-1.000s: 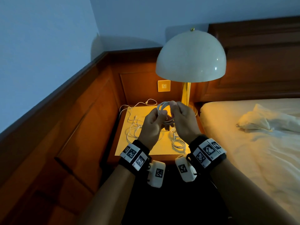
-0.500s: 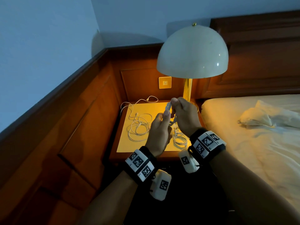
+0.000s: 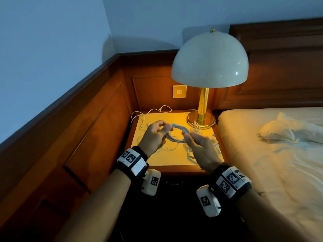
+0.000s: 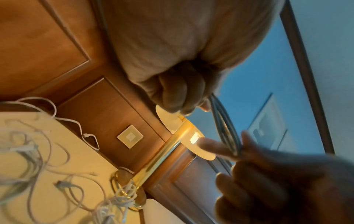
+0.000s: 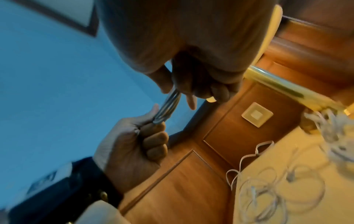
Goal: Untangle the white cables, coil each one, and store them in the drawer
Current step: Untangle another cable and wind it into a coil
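Observation:
A coiled white cable (image 3: 178, 133) hangs as a flat ring above the nightstand (image 3: 174, 159), held between both hands. My left hand (image 3: 166, 128) pinches its left side between thumb and fingers. My right hand (image 3: 187, 137) pinches its right side. The left wrist view shows the coil (image 4: 224, 125) running from my left hand (image 4: 180, 97) down to my right hand (image 4: 249, 151). In the right wrist view the coil (image 5: 168, 106) spans my right hand (image 5: 184, 91) and my left hand (image 5: 153, 119). Loose white cables (image 3: 153, 110) lie on the nightstand, one bunch (image 3: 196, 126) by the lamp base.
A domed lamp (image 3: 209, 60) on a brass stem stands at the nightstand's back right. Wood panelling (image 3: 97, 130) closes the left and back sides. A bed (image 3: 271, 154) adjoins on the right. A dark handle (image 3: 174, 181) shows below the nightstand's front edge.
My hands have come down and moved apart. The coil, earlier bunched upright between them, is now spread into a flat ring over the nightstand.

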A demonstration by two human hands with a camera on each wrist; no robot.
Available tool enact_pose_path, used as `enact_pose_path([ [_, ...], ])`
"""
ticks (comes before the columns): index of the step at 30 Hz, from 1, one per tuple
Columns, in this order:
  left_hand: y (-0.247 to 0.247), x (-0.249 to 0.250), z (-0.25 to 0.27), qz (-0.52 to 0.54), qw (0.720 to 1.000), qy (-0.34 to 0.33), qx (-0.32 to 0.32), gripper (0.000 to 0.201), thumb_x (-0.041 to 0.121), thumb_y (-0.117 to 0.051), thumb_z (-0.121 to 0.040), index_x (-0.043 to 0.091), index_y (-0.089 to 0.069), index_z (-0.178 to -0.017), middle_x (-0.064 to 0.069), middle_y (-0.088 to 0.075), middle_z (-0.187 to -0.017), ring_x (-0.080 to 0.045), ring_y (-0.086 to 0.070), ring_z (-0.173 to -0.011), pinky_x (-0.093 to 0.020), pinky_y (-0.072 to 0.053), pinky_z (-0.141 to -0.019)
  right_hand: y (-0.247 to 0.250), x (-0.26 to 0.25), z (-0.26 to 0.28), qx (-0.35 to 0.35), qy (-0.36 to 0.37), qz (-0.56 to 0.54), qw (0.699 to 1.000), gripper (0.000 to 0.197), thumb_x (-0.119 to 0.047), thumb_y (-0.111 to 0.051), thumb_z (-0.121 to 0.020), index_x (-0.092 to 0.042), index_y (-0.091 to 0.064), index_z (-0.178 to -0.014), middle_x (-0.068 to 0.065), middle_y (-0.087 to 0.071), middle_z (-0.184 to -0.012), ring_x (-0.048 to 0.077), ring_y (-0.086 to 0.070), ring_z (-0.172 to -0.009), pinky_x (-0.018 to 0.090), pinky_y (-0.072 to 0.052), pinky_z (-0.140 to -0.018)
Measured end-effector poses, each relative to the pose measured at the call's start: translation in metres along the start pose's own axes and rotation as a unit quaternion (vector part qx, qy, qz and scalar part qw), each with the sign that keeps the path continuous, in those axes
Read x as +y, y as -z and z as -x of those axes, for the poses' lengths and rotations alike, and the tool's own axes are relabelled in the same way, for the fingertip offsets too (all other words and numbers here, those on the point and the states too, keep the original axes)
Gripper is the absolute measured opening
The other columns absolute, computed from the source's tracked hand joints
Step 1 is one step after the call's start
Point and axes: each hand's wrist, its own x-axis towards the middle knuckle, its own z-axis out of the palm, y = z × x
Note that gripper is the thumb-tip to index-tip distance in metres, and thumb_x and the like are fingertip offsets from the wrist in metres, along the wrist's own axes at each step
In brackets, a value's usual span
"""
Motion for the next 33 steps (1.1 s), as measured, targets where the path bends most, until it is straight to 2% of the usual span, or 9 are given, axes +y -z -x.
enact_pose_path([
  [2,-0.003,-0.001,0.001,0.056,0.998,0.008,-0.011,0.032,0.029,-0.049,-0.105,0.001,-0.06,-0.096,0.001,-0.025,-0.049,-0.01,-0.016,-0.037,-0.024,-0.014,-0.04,-0.004,0.005,0.002,0.014,-0.072,-0.116,0.99,0.039,-0.042,-0.05,-0.101,-0.012,-0.074,-0.093,-0.009,-0.049,-0.055,0.015,-0.041,-0.057,0.034,-0.03,-0.059],
  [5,0.005,-0.008,-0.002,0.031,0.999,0.037,0.005,0.05,0.041,-0.038,-0.107,0.002,-0.063,-0.087,0.002,-0.026,-0.046,-0.009,-0.02,-0.033,-0.021,-0.018,-0.037,-0.002,0.006,0.002,0.009,-0.133,-0.278,0.951,0.035,-0.028,-0.052,-0.102,-0.01,-0.075,-0.083,-0.006,-0.027,-0.056,0.012,-0.024,-0.055,0.033,-0.019,-0.057],
  [11,-0.008,-0.021,-0.002,0.01,0.997,0.078,0.023,0.053,0.04,-0.04,-0.107,0.021,-0.063,-0.064,0.002,-0.049,-0.05,-0.015,-0.04,-0.042,-0.024,-0.03,-0.046,-0.011,0.002,-0.004,-0.001,-0.191,-0.385,0.903,0.034,-0.025,-0.047,-0.105,-0.005,-0.072,-0.093,-0.002,-0.025,-0.065,0.012,-0.022,-0.057,0.03,-0.019,-0.057],
  [13,-0.005,-0.029,-0.002,0.013,0.996,0.082,0.018,0.052,0.043,-0.041,-0.106,0.018,-0.058,-0.064,-0.01,-0.041,-0.058,-0.02,-0.034,-0.047,-0.023,-0.027,-0.044,-0.007,0.01,-0.005,-0.021,-0.193,-0.337,0.921,0.035,-0.025,-0.048,-0.104,-0.007,-0.071,-0.087,-0.003,-0.028,-0.063,0.012,-0.024,-0.056,0.028,-0.021,-0.056],
  [20,0.012,-0.058,-0.014,0.015,0.99,0.121,-0.064,0.04,0.018,-0.046,-0.105,0.015,-0.045,-0.066,-0.002,-0.023,-0.057,-0.014,-0.016,-0.046,-0.021,-0.019,-0.043,-0.005,0.022,-0.011,-0.062,-0.186,-0.219,0.956,0.028,-0.028,-0.06,-0.098,-0.008,-0.078,-0.089,0.001,-0.055,-0.064,0.007,-0.04,-0.054,0.022,-0.03,-0.054],
  [25,0.014,-0.079,-0.034,-0.043,0.977,0.159,-0.132,0.026,0.011,-0.049,-0.102,0.009,-0.065,-0.081,-0.002,-0.054,-0.062,-0.013,-0.05,-0.057,-0.024,-0.034,-0.052,-0.005,0.04,-0.02,-0.068,-0.18,-0.132,0.972,0.027,-0.027,-0.062,-0.097,-0.01,-0.079,-0.086,0.002,-0.068,-0.07,0.013,-0.056,-0.072,0.03,-0.042,-0.069],
  [27,0.01,-0.091,-0.049,-0.103,0.971,0.164,-0.136,0.019,0.006,-0.053,-0.099,0.004,-0.068,-0.088,-0.004,-0.062,-0.07,-0.013,-0.057,-0.067,-0.019,-0.039,-0.054,-0.011,0.05,-0.023,-0.064,-0.158,-0.085,0.982,0.027,-0.026,-0.062,-0.097,-0.011,-0.078,-0.082,0.005,-0.069,-0.071,0.016,-0.058,-0.073,0.028,-0.043,-0.067],
  [30,0.004,-0.125,-0.075,-0.245,0.955,0.142,-0.092,0.024,0.0,-0.051,-0.095,0.013,-0.071,-0.095,-0.012,-0.065,-0.1,-0.028,-0.06,-0.094,-0.035,-0.054,-0.079,-0.022,0.068,-0.027,-0.038,-0.111,-0.002,0.993,0.027,-0.023,-0.063,-0.097,-0.01,-0.075,-0.077,0.012,-0.064,-0.065,0.013,-0.048,-0.059,0.028,-0.035,-0.055],
  [33,-0.004,-0.157,-0.089,-0.447,0.881,0.103,-0.112,0.042,0.0,-0.046,-0.095,0.022,-0.062,-0.127,-0.008,-0.047,-0.143,-0.03,-0.044,-0.131,-0.046,-0.043,-0.104,-0.04,0.096,-0.035,-0.018,0.001,0.141,0.99,0.026,-0.018,-0.062,-0.096,-0.007,-0.068,-0.074,0.01,-0.049,-0.06,0.019,-0.038,-0.059,0.032,-0.026,-0.055],
])
